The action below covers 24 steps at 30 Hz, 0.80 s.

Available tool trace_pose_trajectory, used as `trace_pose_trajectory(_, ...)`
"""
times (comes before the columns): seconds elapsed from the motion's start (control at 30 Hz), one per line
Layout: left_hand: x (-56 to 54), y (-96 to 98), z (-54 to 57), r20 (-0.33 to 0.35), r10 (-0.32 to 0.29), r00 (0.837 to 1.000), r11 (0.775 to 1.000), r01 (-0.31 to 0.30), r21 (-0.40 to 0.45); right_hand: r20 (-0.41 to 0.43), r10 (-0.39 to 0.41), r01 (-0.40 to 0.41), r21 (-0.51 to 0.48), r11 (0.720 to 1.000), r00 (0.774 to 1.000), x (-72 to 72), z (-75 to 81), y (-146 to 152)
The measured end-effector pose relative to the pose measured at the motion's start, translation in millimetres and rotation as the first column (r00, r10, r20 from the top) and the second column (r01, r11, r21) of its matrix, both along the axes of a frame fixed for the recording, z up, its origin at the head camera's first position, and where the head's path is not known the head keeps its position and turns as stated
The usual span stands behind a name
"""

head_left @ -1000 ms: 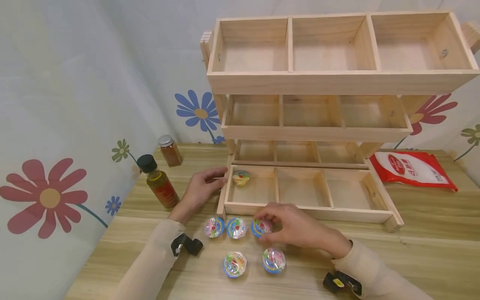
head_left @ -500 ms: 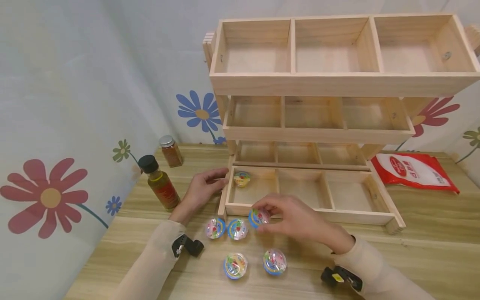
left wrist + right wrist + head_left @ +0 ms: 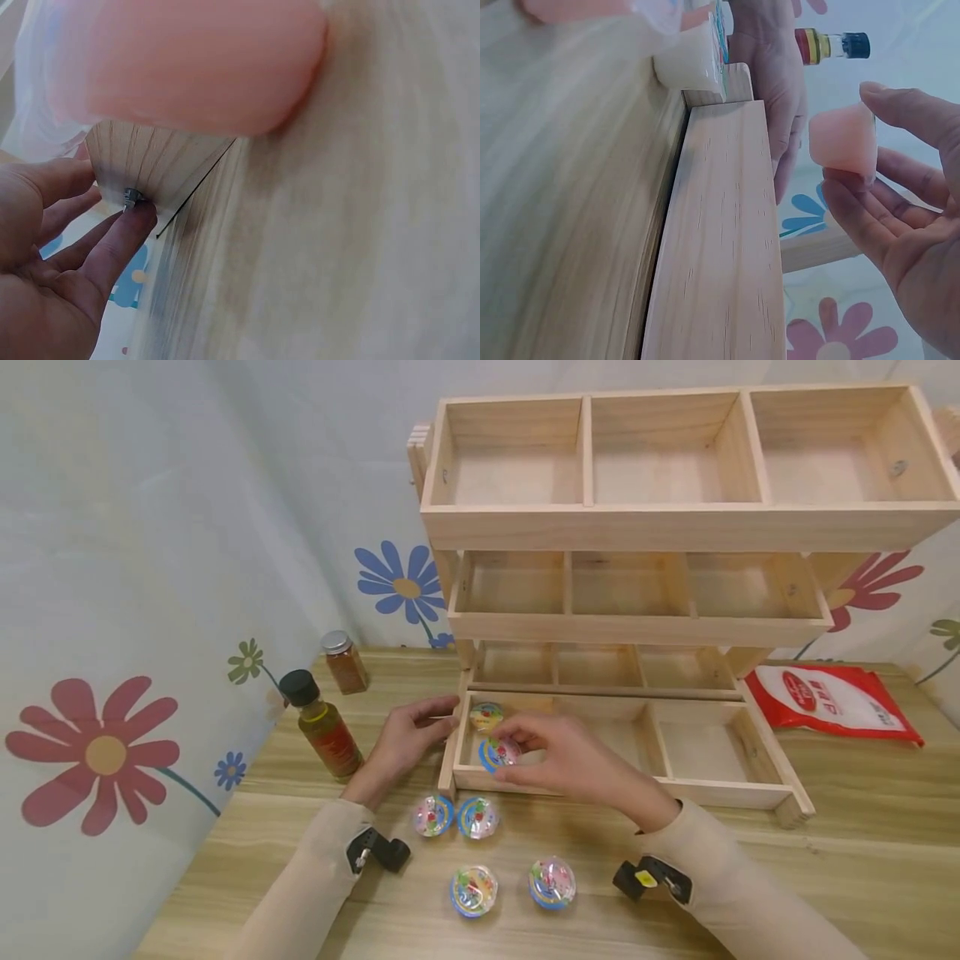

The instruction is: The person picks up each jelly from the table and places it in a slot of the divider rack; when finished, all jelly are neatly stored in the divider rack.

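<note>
My right hand (image 3: 517,742) pinches a small clear jelly cup with a blue rim (image 3: 497,753) just above the left compartment of the wooden rack's bottom tray (image 3: 622,792). In the right wrist view the cup (image 3: 844,142) looks pink between thumb and fingers of the right hand (image 3: 900,202). A yellowish jelly cup (image 3: 486,717) lies at the back of that compartment. My left hand (image 3: 420,727) rests with straight fingers against the tray's left end. The left wrist view shows its fingertips (image 3: 131,221) touching the wood by a screw. Several more cups (image 3: 477,817) sit on the table in front.
The tiered wooden rack (image 3: 675,518) has empty compartments above. An oil bottle (image 3: 322,727) and a spice jar (image 3: 345,662) stand left of the rack. A red and white bag (image 3: 825,702) lies at the right. A floral curtain hangs behind.
My right hand has lifted one jelly cup from the front row on the table and carried it back and left, over the tray's left compartment. The left hand stayed put.
</note>
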<state>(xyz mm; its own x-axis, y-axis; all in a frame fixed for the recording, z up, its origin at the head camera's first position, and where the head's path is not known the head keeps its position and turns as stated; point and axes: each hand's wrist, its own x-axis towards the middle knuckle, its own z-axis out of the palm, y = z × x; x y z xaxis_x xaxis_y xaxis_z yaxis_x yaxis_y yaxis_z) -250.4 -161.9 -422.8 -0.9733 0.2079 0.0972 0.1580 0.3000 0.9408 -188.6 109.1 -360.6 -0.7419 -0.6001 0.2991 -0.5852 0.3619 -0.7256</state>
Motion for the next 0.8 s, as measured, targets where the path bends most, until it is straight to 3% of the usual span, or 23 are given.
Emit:
trace_pose_trajectory(0.37, 1.3, -0.1, 1.0, -0.007, 0.001, 1.0, 1.0, -0.001, -0.009, 0.059, -0.051, 0.052, -0.014, 0.999, 0.997, -15.3, 2.7, -13.2)
trace_pose_trajectory(0.8, 0.5, -0.5, 0.9, -0.023, 0.0, 1.0, 1.0, -0.001, -0.032, 0.104, -0.1, 0.101, -0.011, 0.995, 0.99, -25.9, -7.8, -21.3)
